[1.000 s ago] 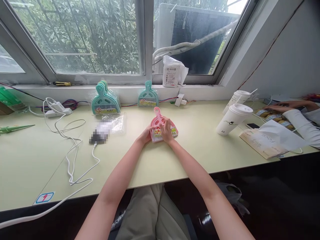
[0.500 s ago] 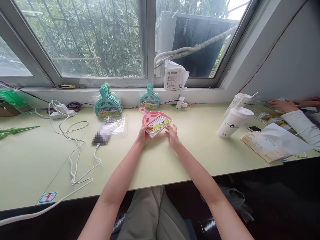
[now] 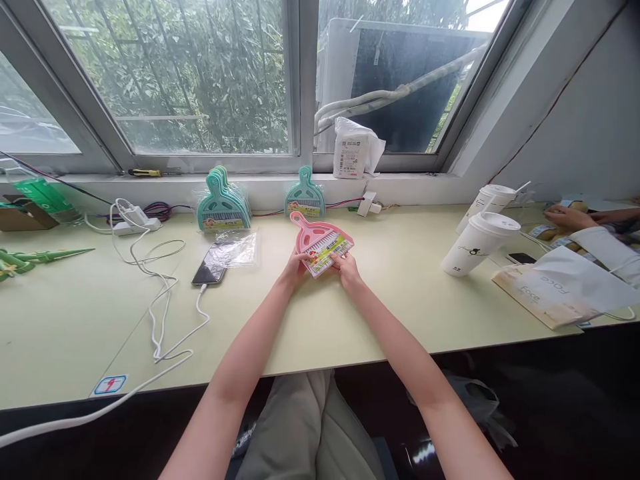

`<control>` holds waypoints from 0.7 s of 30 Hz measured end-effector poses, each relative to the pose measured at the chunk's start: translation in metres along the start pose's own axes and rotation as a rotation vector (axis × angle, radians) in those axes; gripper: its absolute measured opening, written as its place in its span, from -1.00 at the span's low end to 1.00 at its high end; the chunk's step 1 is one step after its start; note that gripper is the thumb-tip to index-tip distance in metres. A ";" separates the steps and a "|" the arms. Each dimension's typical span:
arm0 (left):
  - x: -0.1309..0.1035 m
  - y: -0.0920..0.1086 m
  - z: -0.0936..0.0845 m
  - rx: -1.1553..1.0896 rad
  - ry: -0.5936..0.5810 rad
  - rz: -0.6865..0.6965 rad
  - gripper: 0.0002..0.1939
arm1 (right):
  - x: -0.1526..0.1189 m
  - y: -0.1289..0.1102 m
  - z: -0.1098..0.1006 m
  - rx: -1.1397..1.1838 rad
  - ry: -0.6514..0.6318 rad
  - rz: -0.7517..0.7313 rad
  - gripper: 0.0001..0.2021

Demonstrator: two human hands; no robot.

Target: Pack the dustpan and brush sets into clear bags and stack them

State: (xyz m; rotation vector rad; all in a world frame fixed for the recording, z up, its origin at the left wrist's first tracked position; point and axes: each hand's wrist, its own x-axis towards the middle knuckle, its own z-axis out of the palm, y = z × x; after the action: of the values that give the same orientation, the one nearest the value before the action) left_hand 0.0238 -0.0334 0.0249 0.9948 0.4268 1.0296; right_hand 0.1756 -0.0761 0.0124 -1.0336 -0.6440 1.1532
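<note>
A pink dustpan with a white-bristled brush and a yellow label (image 3: 323,248) is held over the table, its handle pointing away and to the left. My left hand (image 3: 296,267) grips its lower left corner, thumb on the front. On the lower right edge, my right hand (image 3: 346,267) has its fingers closed against the label. Beyond it, a single teal dustpan set (image 3: 305,195) leans upright at the windowsill. Several similar teal sets (image 3: 223,203) stand stacked to its left. A clear plastic bag (image 3: 244,249) lies flat left of my hands.
A phone (image 3: 211,265) on a white cable and a power strip (image 3: 136,225) are at the left. White cups (image 3: 480,243) and a paper bag (image 3: 560,287) stand right. Another person's hand (image 3: 567,217) is at the far right. A wrapped box (image 3: 351,153) rests on the sill.
My right hand, apart from the pink dustpan's edge before, has closed onto it. The whole view has shifted slightly, so things appear further right.
</note>
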 end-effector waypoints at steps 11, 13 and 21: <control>-0.009 0.057 -0.036 0.923 0.796 0.470 -0.60 | -0.001 -0.018 -0.010 -0.045 -0.054 -0.108 -0.62; -0.016 0.067 -0.056 1.065 0.998 0.452 -0.53 | 0.000 -0.018 -0.013 -0.069 -0.045 -0.105 -0.61; -0.006 0.030 -0.071 1.165 0.396 0.144 -0.68 | 0.001 -0.020 -0.015 -0.143 -0.079 -0.086 -0.65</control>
State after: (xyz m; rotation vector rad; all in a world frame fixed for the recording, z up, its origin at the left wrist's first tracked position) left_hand -0.0448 -0.0003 0.0128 1.8612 1.3904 1.0940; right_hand 0.1971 -0.0808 0.0243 -1.0742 -0.8361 1.0893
